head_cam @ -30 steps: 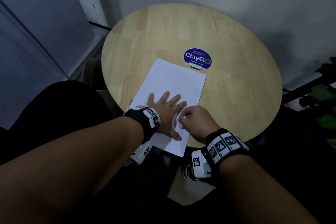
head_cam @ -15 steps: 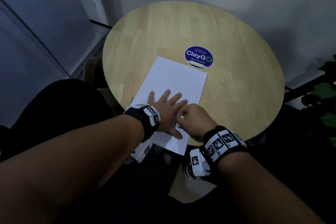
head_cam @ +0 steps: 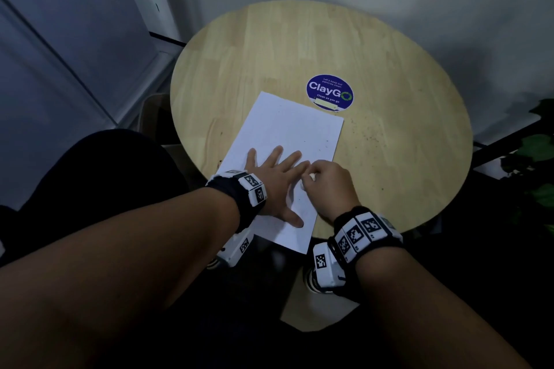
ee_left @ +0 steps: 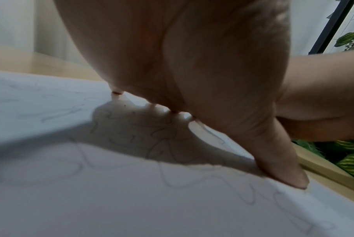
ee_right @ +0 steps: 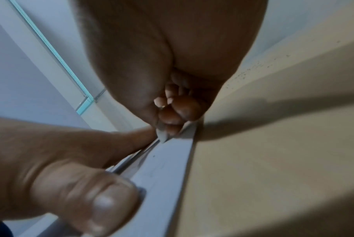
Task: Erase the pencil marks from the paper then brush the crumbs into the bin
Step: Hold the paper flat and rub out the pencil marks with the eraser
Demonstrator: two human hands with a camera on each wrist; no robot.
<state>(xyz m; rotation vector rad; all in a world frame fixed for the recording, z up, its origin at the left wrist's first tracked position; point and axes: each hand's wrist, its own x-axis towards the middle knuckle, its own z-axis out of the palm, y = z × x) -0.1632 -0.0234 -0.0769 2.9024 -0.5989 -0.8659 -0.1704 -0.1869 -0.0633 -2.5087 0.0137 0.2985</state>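
The left hand [head_cam: 274, 181] is laid flat on the near half of the paper [head_cam: 287, 141], fingers straight and spread, the thumb [ee_left: 281, 166] pressed down close to the sheet's right edge. The right hand [head_cam: 328, 186] is curled just beside it, fingertips bunched around a small pale eraser [head_cam: 311, 178], which is only partly seen in the head view; in the right wrist view a whitish tip [ee_right: 161, 135] is pinched between thumb and fingers and set against the paper, right by the left index finger. The two hands are touching or nearly so at that spot; which cannot be told.

The paper is placed slantwise on the round wooden table [head_cam: 269, 48], its near corner hanging past the table's rim. Faint looping pencil marks [ee_left: 167, 144] are seen in the left wrist view beneath and ahead of the left palm, and others nearer the camera. Small dark specks [head_cam: 368, 135] are scattered on the wood to the right of the sheet, and a few on the sheet itself.

A round blue sticker [head_cam: 329, 93] reading "ClayGo" is fixed to the table just beyond the paper's far right corner. A brown box-like container [head_cam: 150, 111] is partly shown below the table's left edge. Green leaves [head_cam: 539, 144] are visible at the far right.
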